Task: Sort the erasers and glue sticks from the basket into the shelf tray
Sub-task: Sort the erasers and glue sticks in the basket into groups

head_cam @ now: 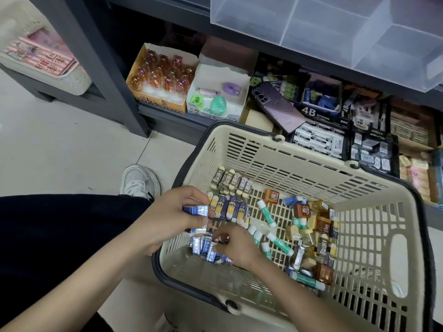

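The cream basket [407, 238] stands on the floor in front of the person, and both hands are inside it, at its left side. The left grip [177, 214] is clenched around a few blue and silver erasers [197, 210], held just above the basket floor. The right grip [233, 245] is lower and nearer to the person, with its fingers curled down onto a small heap of blue erasers [203, 248] on the basket floor. I cannot tell if it really pinches one of them.

Just behind the left grip, a row of blue and yellow erasers [232, 208] stands side by side. Behind that, near the far wall of the basket, stands a row of brown 2B erasers [231, 182]. Green and white glue sticks [267, 213] lie loose in the middle of the basket, and at its right side more erasers and glue sticks are mixed in a pile [311, 226].

Above and beyond the basket, a clear divided tray [323, 27] sits out from the shelf. A purple phone [278, 106] lies on boxes just beyond the far rim of the basket.
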The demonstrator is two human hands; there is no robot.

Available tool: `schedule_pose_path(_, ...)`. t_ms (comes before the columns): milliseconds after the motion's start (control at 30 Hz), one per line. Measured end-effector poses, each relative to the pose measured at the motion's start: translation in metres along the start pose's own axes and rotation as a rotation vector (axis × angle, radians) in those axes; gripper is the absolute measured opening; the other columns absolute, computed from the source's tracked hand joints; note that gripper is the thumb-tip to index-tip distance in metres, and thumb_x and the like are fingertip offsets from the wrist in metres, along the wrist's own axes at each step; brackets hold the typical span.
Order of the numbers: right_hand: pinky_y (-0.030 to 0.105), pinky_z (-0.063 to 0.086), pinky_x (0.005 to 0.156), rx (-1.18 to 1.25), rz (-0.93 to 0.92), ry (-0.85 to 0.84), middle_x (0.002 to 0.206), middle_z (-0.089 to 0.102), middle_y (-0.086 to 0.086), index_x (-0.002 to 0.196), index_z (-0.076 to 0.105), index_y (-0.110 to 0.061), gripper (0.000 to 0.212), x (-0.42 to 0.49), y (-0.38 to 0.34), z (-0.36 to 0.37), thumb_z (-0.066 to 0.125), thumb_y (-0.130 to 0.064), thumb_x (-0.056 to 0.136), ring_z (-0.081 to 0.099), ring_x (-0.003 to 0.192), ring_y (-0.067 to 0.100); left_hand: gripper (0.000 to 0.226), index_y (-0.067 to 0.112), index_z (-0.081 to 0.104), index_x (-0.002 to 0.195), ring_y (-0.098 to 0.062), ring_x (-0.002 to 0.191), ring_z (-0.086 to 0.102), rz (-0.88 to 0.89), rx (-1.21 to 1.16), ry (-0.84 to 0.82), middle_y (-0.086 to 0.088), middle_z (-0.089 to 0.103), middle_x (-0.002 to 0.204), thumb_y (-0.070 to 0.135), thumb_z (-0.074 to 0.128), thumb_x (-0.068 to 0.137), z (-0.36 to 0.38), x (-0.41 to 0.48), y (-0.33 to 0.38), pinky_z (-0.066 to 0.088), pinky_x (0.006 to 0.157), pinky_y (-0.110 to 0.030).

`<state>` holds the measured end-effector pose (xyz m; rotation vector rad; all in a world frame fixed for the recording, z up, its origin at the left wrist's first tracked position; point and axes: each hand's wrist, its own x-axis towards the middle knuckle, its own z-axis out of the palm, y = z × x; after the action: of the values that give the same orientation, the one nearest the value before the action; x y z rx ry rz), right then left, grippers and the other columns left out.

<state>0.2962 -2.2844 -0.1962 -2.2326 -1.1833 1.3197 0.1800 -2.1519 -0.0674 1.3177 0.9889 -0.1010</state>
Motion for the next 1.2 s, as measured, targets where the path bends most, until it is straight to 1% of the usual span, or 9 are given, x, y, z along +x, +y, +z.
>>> schedule_pose_path(133, 0.023, 0.045, 0.064, 0.545, 0.000, 0.136, 0.082, 0.062, -0.001, 0.097, 0.068, -0.012, 0.011, -0.021, -0.023, -0.033, 0.062, -0.019, 0.091, 0.053, 0.068, 0.007, 0.032, 0.022, 0.060, 0.095, -0.011, 0.088, 0.068, 0.082, 0.207, 0.008, 0.002, 0.074, 0.089, 0.000, 0.074, 0.077, 0.003, 0.004, -0.005, 0.056, 0.082, -0.031)
schedule_pose_path(233, 0.021, 0.046, 0.054, 0.857, -0.040, 0.093, 0.076, 0.065, -0.006, 0.095, 0.068, -0.019, 0.008, -0.041, -0.043, -0.057, 0.062, -0.021, 0.090, 0.057, 0.066, 0.004, 0.037, 0.033, 0.053, 0.095, -0.002, 0.084, 0.063, 0.158, 0.408, 0.031, 0.004, 0.069, 0.088, 0.014, 0.078, 0.076, 0.009, 0.007, -0.012, 0.045, 0.074, -0.010)
schedule_pose_path(433, 0.010, 0.042, 0.055, 0.714, -0.103, 0.103, 0.077, 0.066, -0.005, 0.090, 0.070, -0.011, 0.008, -0.042, -0.049, -0.057, 0.070, -0.007, 0.083, 0.058, 0.061, -0.004, 0.037, 0.024, 0.048, 0.100, -0.005, 0.076, 0.058, 0.201, 0.520, 0.004, 0.000, 0.067, 0.089, 0.021, 0.077, 0.077, 0.024, 0.019, -0.026, 0.038, 0.063, -0.012)
schedule_pose_path(567, 0.022, 0.052, 0.056, 0.754, 0.130, 0.077, 0.072, 0.065, 0.005, 0.089, 0.067, -0.005, 0.005, -0.031, -0.016, -0.057, 0.068, -0.005, 0.084, 0.060, 0.058, 0.010, 0.016, 0.020, 0.045, 0.098, -0.012, 0.107, 0.055, 0.072, 0.613, -0.092, 0.000, 0.061, 0.115, 0.015, 0.059, 0.092, 0.028, 0.036, -0.036, 0.040, 0.079, -0.023)
schedule_pose_path(700, 0.018, 0.053, 0.056, 0.389, 0.266, -0.044, 0.068, 0.061, 0.003, 0.107, 0.065, 0.006, 0.021, -0.017, 0.018, -0.038, 0.062, -0.001, 0.088, 0.058, 0.055, 0.009, 0.024, 0.007, 0.056, 0.108, -0.016, 0.095, 0.056, -0.057, 0.822, -0.213, -0.010, 0.058, 0.122, -0.006, 0.042, 0.092, 0.037, 0.057, -0.041, 0.042, 0.063, -0.019)
schedule_pose_path(767, 0.019, 0.055, 0.059, 0.272, 0.256, -0.085, 0.070, 0.061, 0.001, 0.109, 0.066, 0.005, 0.022, -0.011, 0.026, -0.029, 0.060, -0.002, 0.090, 0.056, 0.055, 0.008, 0.027, 0.001, 0.062, 0.109, -0.021, 0.107, 0.058, -0.099, 0.915, -0.261, -0.011, 0.059, 0.121, -0.011, 0.048, 0.089, 0.044, 0.067, -0.044, 0.047, 0.073, -0.020)
schedule_pose_path(933, 0.027, 0.057, 0.074, 0.246, 0.275, -0.078, 0.108, 0.068, 0.012, 0.109, 0.068, -0.002, 0.022, -0.001, 0.039, -0.019, 0.063, -0.004, 0.088, 0.064, 0.069, 0.016, 0.028, 0.005, 0.066, 0.106, -0.019, 0.109, 0.060, -0.209, 1.102, -0.421, -0.008, 0.063, 0.119, -0.007, 0.065, 0.081, 0.050, 0.089, -0.049, 0.048, 0.086, -0.022)
schedule_pose_path(1100, 0.019, 0.054, 0.059, 0.292, 0.283, -0.038, 0.110, 0.067, 0.007, 0.106, 0.069, -0.005, 0.021, -0.002, 0.042, -0.007, 0.068, -0.008, 0.086, 0.061, 0.070, 0.014, 0.028, -0.001, 0.063, 0.108, -0.019, 0.096, 0.058, -0.141, 1.195, -0.529, -0.011, 0.064, 0.117, -0.008, 0.065, 0.080, 0.053, 0.100, -0.045, 0.045, 0.077, -0.024)
schedule_pose_path(1200, 0.028, 0.057, 0.065, 0.342, 0.290, -0.039, 0.094, 0.064, 0.003, 0.107, 0.067, -0.004, 0.021, -0.003, 0.044, -0.007, 0.067, -0.005, 0.086, 0.061, 0.067, 0.015, 0.034, 0.002, 0.061, 0.111, -0.022, 0.101, 0.059, -0.114, 1.239, -0.534, -0.011, 0.062, 0.118, -0.001, 0.072, 0.079, 0.053, 0.102, -0.046, 0.045, 0.078, -0.025)
